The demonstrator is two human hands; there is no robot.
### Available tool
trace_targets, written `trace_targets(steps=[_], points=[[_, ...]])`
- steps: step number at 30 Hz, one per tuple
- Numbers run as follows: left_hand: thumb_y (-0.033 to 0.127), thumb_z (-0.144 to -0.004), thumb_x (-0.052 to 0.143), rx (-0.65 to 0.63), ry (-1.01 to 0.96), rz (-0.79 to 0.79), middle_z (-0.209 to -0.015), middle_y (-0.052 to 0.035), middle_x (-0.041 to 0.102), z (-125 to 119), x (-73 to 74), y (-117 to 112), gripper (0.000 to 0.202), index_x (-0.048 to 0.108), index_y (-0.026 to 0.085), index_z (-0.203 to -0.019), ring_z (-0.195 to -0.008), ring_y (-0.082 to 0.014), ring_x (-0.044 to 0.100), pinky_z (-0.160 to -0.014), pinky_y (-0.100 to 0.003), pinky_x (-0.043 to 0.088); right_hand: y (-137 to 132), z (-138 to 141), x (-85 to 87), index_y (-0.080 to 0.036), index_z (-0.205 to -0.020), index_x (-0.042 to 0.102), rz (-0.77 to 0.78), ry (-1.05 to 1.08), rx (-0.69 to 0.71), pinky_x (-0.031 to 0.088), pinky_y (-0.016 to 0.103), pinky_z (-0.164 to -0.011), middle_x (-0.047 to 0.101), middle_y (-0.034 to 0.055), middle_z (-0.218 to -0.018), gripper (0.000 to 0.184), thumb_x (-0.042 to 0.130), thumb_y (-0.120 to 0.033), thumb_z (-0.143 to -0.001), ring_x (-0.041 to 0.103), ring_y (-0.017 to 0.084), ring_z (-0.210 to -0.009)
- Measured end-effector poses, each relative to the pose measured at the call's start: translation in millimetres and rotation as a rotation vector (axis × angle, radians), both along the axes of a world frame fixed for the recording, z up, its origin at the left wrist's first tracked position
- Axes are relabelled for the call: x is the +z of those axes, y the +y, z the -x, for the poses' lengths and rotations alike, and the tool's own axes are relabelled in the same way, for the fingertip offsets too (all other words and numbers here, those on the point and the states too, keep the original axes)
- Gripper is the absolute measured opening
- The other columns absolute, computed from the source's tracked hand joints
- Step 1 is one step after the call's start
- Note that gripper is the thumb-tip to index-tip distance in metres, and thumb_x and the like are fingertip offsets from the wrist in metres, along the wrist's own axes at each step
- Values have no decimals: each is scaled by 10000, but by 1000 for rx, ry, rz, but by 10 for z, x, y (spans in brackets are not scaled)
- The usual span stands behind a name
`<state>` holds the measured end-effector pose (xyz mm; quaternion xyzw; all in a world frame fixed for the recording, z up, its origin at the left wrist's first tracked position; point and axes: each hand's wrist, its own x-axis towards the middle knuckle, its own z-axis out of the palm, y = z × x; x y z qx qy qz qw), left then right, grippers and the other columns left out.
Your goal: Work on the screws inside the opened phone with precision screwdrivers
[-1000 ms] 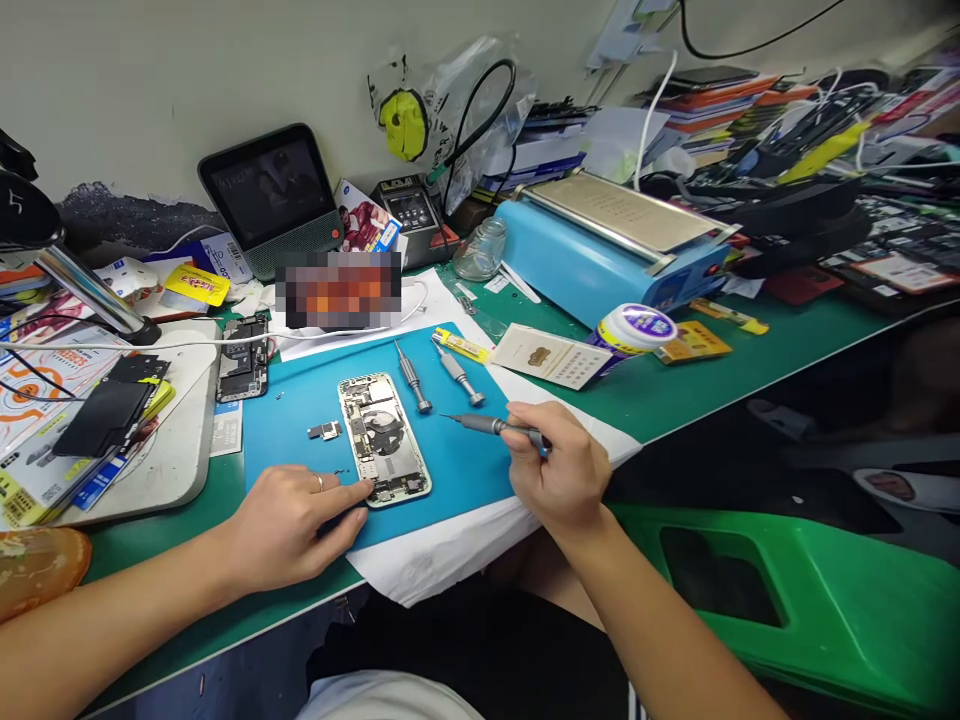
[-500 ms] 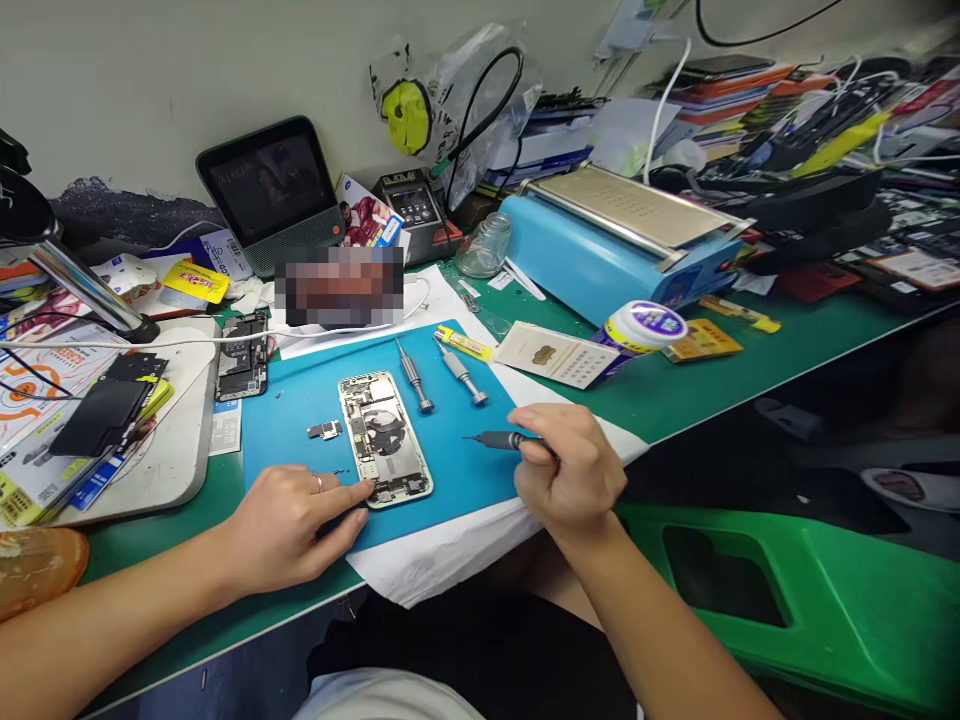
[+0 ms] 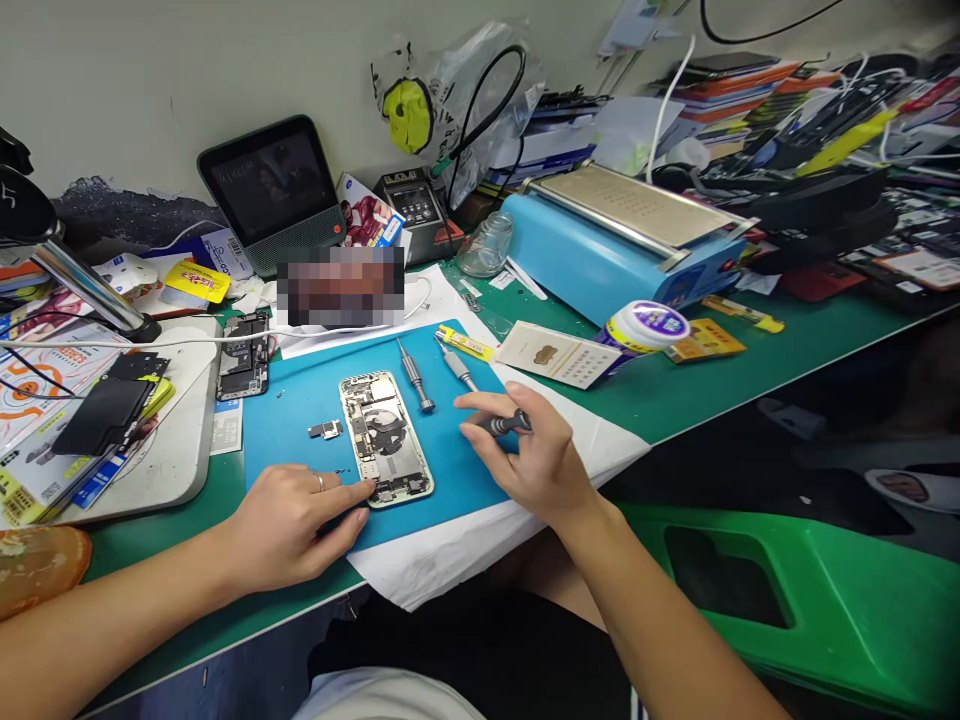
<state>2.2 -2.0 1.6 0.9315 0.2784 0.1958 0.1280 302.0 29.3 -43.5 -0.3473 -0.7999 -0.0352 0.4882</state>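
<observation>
Opened phone (image 3: 385,437) lies face-down on blue mat (image 3: 300,420), insides bare. Left hand (image 3: 289,527) rests at phone's near-left corner, index fingertip touching frame, other fingers loosely curled. Right hand (image 3: 525,455), just right of phone, pinches grey screwdriver (image 3: 504,424) between thumb and fingers. Two more screwdrivers (image 3: 414,377) lie beyond phone. Judgement: phone light, stiff but fragile inside; best steadied by metal rim, never boards. Screwdriver slim, smooth; grip by its barrel.

matt blue rubbery mat (image 3: 300,420), metal screwdriver (image 3: 504,424), glossy plastic stool (image 3: 862,600)
</observation>
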Motion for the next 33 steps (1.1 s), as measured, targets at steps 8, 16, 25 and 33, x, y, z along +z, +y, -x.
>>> trace_targets(steps=[8,16,25,33], points=[[248,-1084,484,6,6,-5,-673,24,613,-1,11,8,268,668,156,-1256,-541,-150,573,-533,-302,367,-5,-3,0,-282,-1658,-74,26,-18,60,685,382,-781,790,159,-1145,963,617,-140,-1004,793,201,-886],[237,-1080,490,2,1,-2,-685,20,626,1,10,8,265,673,148,-1250,-545,-146,575,-541,-300,375,-11,-7,9,-254,-1668,-8,29,-49,68,691,399,-732,793,186,-1134,895,601,-166,-1019,805,244,-916],[241,-1080,490,1,-2,-3,-675,17,624,5,1,3,268,679,144,-1243,-544,-149,577,-535,-301,373,-35,-58,-20,-300,-1596,271,11,-8,82,686,360,-751,813,84,-1049,594,525,-239,-1062,804,196,-835],[244,-1076,492,3,8,-4,-679,17,632,3,4,7,262,683,145,-1226,-543,-150,588,-534,-302,393,-70,-23,16,-181,-1627,193,39,-25,60,682,322,-690,817,130,-1044,634,494,-292,-1080,809,206,-811]])
